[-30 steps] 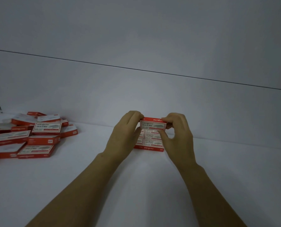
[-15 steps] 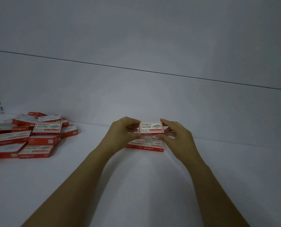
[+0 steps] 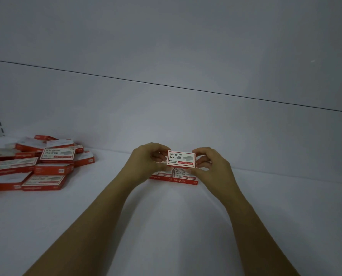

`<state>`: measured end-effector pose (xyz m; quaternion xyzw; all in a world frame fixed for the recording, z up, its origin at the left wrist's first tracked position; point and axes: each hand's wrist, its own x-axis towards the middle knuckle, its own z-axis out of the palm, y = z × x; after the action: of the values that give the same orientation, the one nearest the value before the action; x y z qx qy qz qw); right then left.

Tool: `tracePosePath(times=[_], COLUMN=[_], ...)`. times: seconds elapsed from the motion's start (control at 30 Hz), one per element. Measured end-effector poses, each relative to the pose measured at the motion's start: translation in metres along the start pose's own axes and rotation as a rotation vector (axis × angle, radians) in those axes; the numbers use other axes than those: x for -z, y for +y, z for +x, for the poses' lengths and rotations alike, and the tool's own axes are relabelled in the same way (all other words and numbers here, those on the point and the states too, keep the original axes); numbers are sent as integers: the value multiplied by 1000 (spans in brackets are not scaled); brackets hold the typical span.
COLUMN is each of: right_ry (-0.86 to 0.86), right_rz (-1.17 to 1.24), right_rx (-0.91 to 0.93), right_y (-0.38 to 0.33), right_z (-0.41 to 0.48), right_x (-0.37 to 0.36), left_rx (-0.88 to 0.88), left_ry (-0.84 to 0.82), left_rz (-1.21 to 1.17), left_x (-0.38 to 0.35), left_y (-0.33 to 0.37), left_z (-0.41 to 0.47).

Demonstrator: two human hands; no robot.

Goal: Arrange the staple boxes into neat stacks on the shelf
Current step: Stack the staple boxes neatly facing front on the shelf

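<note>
Both hands clamp one staple box (image 3: 181,158); left hand (image 3: 146,160) pinches its short end at 9 o'clock, right hand (image 3: 212,166) pinches the end at 3 o'clock, fingers curled round the edges; thumb positions partly hidden. Box sits just below frame centre, lifted and tipped w/ printed face toward the camera; at its 6 o'clock a flat layer of laid boxes (image 3: 176,179) lies on the shelf (image 3: 166,236), approx two side by side, rest hidden by the hands; can't tell if the held box touches them. Loose pile (image 3: 42,166) of more boxes lies well apart at 9 o'clock, jumbled, some tilted.

Handling, as a judgement: small card carton, prob. stiff at the ends but thinner on the big faces; packed staples would make it dense for its bulk, so not feather-light; glossy print may be a bit slippery. Best hold = short ends or long edges, no squeezing the broad face; the two-end pinch gives good control for squaring corners. Risks: nudging the layer below out of line when setting down; card corners dent if dropped.
</note>
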<state>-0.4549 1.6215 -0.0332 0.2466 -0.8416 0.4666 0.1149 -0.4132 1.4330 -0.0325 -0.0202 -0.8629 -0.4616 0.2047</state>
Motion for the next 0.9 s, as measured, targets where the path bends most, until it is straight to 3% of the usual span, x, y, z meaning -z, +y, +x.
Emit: tracePosePath(times=[0.9], right_ry=[27], right_rz=[-72], right_rx=[42], right_y=[-13], right_z=[-6], right_x=[-3], left_rx=[-40], left_ry=[53], left_rz=[146], left_x=[-2], left_y=[5], left_z=[-6])
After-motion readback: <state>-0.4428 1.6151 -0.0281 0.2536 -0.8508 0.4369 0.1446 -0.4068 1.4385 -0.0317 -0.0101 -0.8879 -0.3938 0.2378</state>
